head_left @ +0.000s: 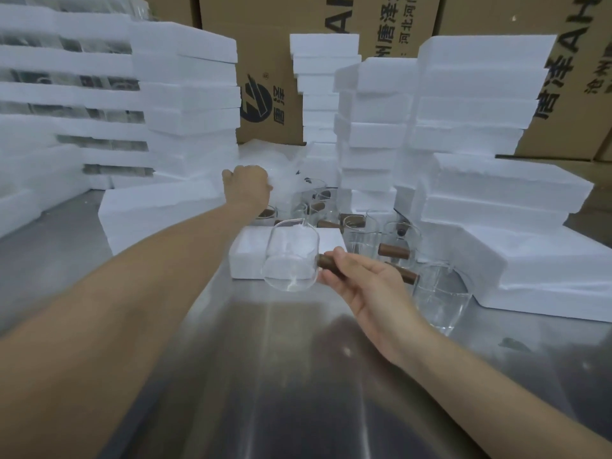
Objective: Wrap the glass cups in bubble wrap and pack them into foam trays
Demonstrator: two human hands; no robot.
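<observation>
**Cup in one hand, wrap in the other**

The right hand (361, 283) holds a glass cup (291, 256) by its wooden handle (331, 262), thumb on top and fingers curled beneath, so the cup hangs in the air above the near edge of an open foam tray (248, 256) on the steel table (265, 376). The cup is tipped on its side, base toward the camera. The left hand (246, 188) reaches far forward with its fingers closed into a heap of bubble wrap (281, 170) at the back of the table; it seems to be pinching a sheet, though the fingertips are hidden behind the knuckles.

More cups (364, 233) with the same handles stand grouped just right of the tray and behind it, unwrapped. Stacks of foam trays (185, 87) rise on both sides, with cardboard boxes (265, 44) behind.

The cup looks thin-walled, light and smooth, so it would likely chip against its neighbours or the steel top and slip in a bare palm. The handle is the sure grip, and it juts out, so the wrap should cover it too. The bubble wrap is soft and limp and clings to itself; one sheet will probably need to be peeled off from a corner. The foam is stiff yet crumbly, so the wrapped cup should be eased into its pocket, not forced.
</observation>
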